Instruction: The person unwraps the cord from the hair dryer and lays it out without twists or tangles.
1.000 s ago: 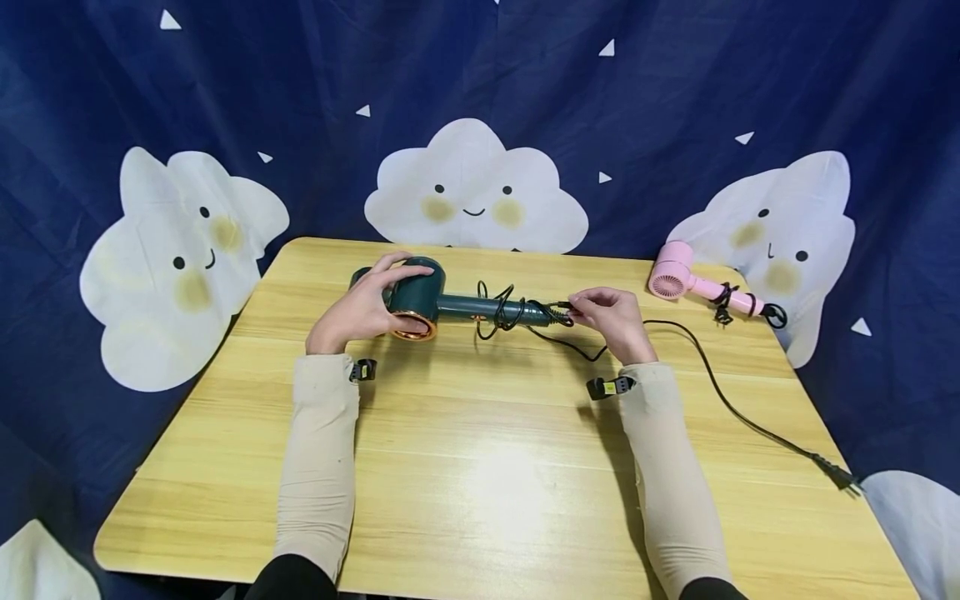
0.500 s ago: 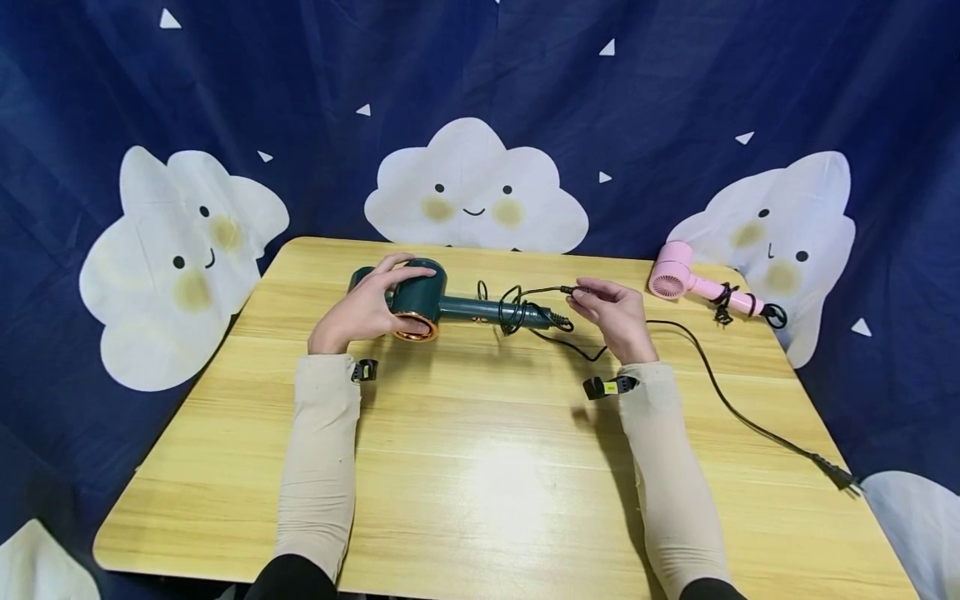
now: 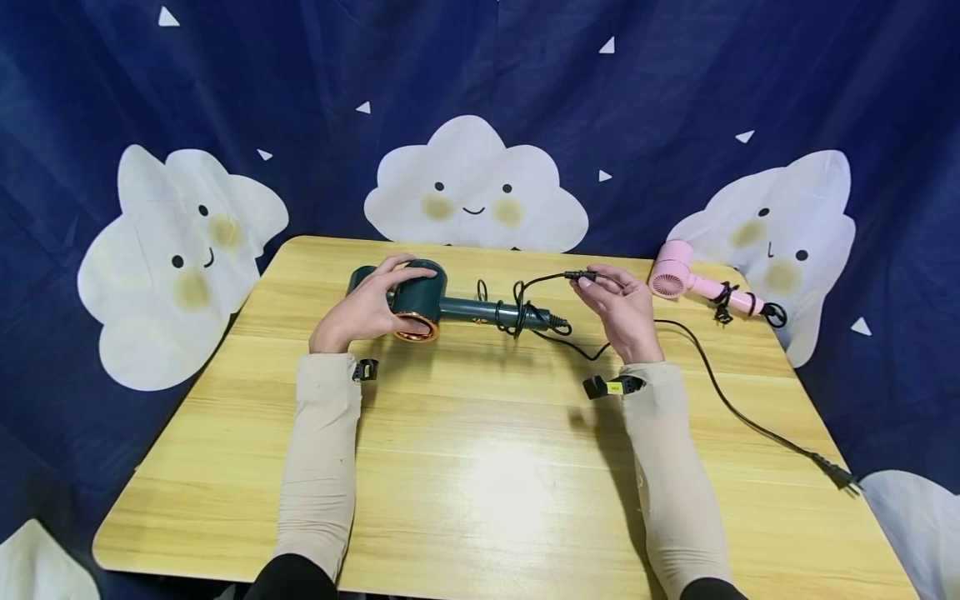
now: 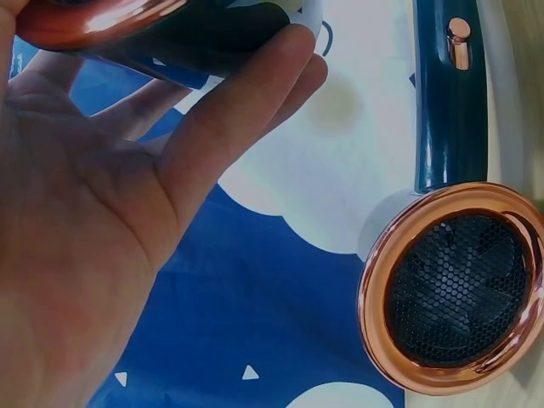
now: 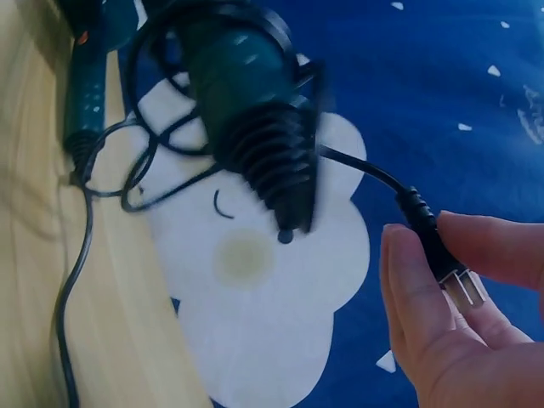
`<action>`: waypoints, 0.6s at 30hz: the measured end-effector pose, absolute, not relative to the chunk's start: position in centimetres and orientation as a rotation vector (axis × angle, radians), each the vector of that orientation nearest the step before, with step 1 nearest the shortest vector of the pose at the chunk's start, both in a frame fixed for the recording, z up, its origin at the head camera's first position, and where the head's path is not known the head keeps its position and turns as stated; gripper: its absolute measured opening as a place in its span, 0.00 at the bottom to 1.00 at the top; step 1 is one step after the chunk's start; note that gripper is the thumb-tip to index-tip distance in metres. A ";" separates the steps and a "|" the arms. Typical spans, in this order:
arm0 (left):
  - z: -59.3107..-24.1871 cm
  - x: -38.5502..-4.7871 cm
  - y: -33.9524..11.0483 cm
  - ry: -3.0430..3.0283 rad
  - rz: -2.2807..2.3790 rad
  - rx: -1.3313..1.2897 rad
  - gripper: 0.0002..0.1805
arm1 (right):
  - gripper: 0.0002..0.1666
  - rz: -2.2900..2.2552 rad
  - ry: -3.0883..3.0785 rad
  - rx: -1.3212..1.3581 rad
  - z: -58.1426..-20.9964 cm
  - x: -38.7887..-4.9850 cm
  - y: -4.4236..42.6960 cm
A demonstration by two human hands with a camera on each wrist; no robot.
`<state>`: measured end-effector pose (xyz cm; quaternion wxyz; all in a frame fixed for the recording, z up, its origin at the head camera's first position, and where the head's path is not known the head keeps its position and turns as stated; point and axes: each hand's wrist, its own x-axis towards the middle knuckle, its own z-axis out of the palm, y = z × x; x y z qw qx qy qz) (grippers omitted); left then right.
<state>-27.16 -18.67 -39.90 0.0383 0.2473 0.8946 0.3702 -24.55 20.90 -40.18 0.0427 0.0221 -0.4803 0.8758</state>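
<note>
My left hand (image 3: 356, 310) grips the head of a dark green hair dryer (image 3: 420, 292) with a copper rim, holding it above the table. Its handle points right, with black cord looped loosely around the end. My right hand (image 3: 624, 318) pinches the black plug (image 5: 432, 246) of that cord, and its metal prongs show in the right wrist view. A stretch of cord runs from the plug back to the loops. Behind the held one lies a second green hair dryer (image 4: 452, 289), mostly hidden in the head view, its copper-rimmed mesh plain in the left wrist view.
The second dryer's cord (image 3: 720, 379) trails across the right of the wooden table (image 3: 465, 467), its plug (image 3: 838, 475) by the right edge. A pink hair dryer (image 3: 672, 271) with bundled cord lies at the back right. A blue cloud-patterned curtain (image 3: 480, 67) hangs behind.
My right hand has moved slightly up and away from the handle with the plug, drawing a longer piece of cord out of the loops. The left hand stays nearly still.
</note>
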 end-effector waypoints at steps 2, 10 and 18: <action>-40.0 -27.2 -18.7 2.742 1.131 0.752 0.49 | 0.13 2.666 -1.452 0.093 -39.8 -24.4 20.8; -40.1 -27.3 -18.7 2.745 1.119 0.757 0.48 | 0.15 2.623 -1.403 0.207 -38.2 -23.4 20.6; -40.3 -27.4 -18.8 2.746 1.117 0.754 0.48 | 0.16 2.630 -1.389 0.288 -37.0 -22.5 20.3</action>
